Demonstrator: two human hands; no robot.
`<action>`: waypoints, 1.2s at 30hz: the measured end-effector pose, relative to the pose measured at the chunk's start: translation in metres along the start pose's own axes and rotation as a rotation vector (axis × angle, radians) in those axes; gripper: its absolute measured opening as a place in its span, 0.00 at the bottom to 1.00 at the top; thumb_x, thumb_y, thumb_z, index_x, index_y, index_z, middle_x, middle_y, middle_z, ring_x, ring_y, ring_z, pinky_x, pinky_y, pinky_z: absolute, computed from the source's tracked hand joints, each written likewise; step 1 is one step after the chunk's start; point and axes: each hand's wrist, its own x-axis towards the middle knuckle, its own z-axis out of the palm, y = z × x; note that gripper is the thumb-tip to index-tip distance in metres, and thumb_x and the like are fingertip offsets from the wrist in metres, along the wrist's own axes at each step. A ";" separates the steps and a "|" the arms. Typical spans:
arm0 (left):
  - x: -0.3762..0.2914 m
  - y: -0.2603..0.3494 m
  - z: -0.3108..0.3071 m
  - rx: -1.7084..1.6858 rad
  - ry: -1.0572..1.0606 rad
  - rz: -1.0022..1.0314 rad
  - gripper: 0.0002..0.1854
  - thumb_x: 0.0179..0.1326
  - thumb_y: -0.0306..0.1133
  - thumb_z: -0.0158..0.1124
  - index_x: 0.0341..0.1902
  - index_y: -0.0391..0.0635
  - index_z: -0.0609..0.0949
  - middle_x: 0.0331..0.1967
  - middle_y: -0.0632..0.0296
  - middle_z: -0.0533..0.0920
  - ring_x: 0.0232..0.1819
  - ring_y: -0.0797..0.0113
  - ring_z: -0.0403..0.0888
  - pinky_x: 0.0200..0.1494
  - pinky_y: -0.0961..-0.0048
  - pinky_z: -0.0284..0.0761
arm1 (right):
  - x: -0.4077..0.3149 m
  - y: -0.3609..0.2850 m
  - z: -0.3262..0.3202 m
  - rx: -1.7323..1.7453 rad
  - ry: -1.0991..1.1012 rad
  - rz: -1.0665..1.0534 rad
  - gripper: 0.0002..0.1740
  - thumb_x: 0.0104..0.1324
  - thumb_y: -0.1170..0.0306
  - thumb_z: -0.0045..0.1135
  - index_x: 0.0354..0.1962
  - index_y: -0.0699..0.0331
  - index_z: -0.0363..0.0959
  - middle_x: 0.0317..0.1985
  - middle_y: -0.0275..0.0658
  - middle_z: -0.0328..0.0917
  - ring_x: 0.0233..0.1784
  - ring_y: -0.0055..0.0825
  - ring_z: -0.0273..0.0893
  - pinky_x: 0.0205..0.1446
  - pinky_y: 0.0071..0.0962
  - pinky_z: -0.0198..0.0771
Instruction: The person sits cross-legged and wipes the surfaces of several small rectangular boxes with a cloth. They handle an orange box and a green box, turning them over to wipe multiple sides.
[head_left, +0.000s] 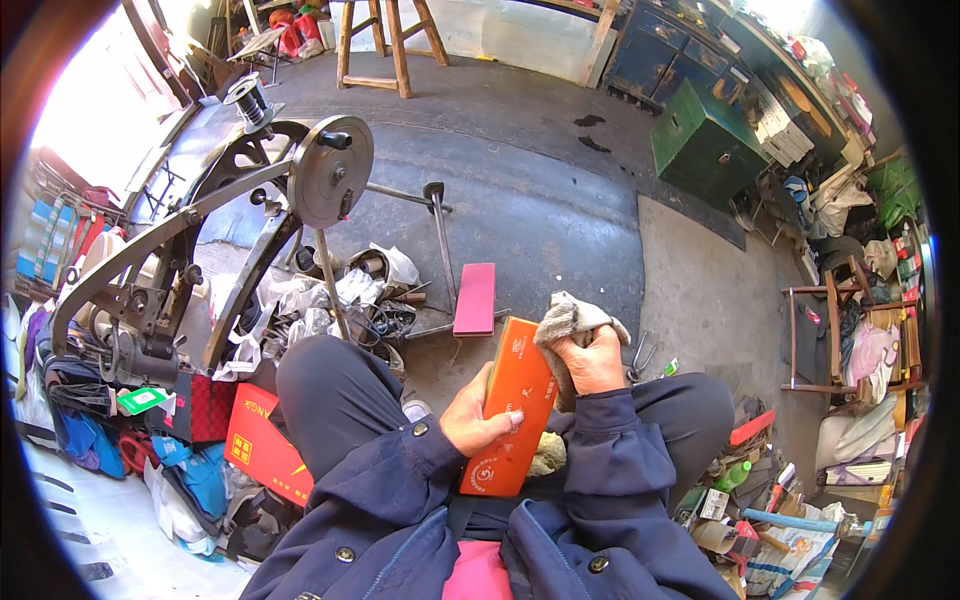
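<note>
My left hand (476, 416) grips an orange box (517, 405) by its lower left side, thumb across its printed face. The long box is tilted over my lap. In my right hand (592, 360) is a bunched grey cloth (574, 319), pressed near the box's upper right edge. A rough yellowish lump (548, 454), perhaps sponge or stone, shows between the box and my right sleeve. Beyond my knees a flat pink block (475, 298) rests on the foot of a metal stand (442, 247).
A hand-cranked sewing machine (330, 172) stands at left, with a thread spool (250, 101) on top. Bags and scraps (345, 292) lie below it. A red box (262, 442) sits by my left knee. Farther off are a wooden stool (390, 45), a green chest (705, 139) and cluttered goods (750, 487) at right.
</note>
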 end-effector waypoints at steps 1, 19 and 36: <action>0.000 -0.001 -0.001 0.007 -0.010 -0.056 0.34 0.64 0.25 0.66 0.73 0.39 0.64 0.59 0.59 0.78 0.61 0.72 0.76 0.65 0.70 0.71 | -0.001 0.000 0.002 -0.075 -0.003 -0.022 0.27 0.63 0.79 0.72 0.59 0.70 0.75 0.53 0.35 0.83 0.54 0.25 0.81 0.60 0.28 0.78; 0.001 0.000 0.000 -0.057 -0.054 -0.073 0.35 0.62 0.23 0.66 0.72 0.39 0.64 0.58 0.61 0.78 0.58 0.72 0.77 0.63 0.69 0.74 | 0.003 -0.002 -0.005 -0.142 0.004 0.034 0.28 0.61 0.78 0.72 0.59 0.69 0.77 0.55 0.39 0.85 0.57 0.24 0.82 0.60 0.28 0.77; 0.003 -0.004 0.000 -0.003 -0.027 -0.046 0.34 0.61 0.25 0.67 0.70 0.38 0.66 0.56 0.59 0.80 0.55 0.72 0.78 0.61 0.70 0.74 | 0.000 0.003 -0.010 -0.068 -0.027 0.038 0.25 0.63 0.80 0.65 0.59 0.70 0.77 0.53 0.38 0.84 0.53 0.24 0.82 0.59 0.27 0.77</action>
